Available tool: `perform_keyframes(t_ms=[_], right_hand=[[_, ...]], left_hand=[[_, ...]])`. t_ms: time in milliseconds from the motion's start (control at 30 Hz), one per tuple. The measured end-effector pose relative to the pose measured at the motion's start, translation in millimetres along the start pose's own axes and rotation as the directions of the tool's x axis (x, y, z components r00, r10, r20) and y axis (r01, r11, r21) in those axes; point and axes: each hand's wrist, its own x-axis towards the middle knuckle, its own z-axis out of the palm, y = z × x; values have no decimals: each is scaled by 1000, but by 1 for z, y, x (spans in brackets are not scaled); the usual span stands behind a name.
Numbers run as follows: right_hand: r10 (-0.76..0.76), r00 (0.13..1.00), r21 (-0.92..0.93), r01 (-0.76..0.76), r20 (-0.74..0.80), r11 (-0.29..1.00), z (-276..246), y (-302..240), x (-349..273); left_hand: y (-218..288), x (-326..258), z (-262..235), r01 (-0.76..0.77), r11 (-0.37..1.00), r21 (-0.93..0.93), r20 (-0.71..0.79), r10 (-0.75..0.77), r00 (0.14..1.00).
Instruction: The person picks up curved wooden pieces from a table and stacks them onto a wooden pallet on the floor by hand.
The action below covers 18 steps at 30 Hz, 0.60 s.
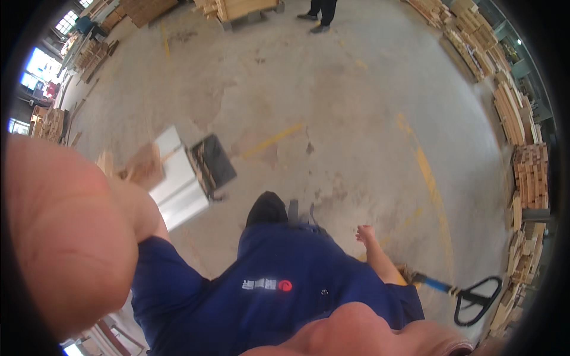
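My left hand [71, 231] is raised very close to the camera and fills the left side as a large, soft-edged shape. Its fingers cannot be made out. On the other side of my body my right hand [364, 233] hangs above the floor with its fingers loosely bent and slightly apart, and nothing shows in it. Behind my right forearm is what looks like a pallet truck, with a blue shaft and a black loop handle [478, 301]. I see no contact between that hand and the handle.
Ahead on the left stand a white metal box-shaped unit [178, 178], a black tray-like part [212, 160] and a blurred wooden piece [145, 166]. Stacked timber [530, 175] lines the right side. A person's dark shoes [319, 28] and a wooden crate [246, 9] are farther off.
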Motion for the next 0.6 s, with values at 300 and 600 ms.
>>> perform_keyframes(t_ms=[300, 600], right_hand=[[-17, 1000, -50, 18, 14, 999, 60, -260, 71], [-305, 725, -694, 685, 618, 223, 52, -422, 245]], left_hand=[[-241, -101, 171, 276, 945, -175, -7, -281, 960], [-403, -155, 316, 676, 687, -268, 344, -587, 733]])
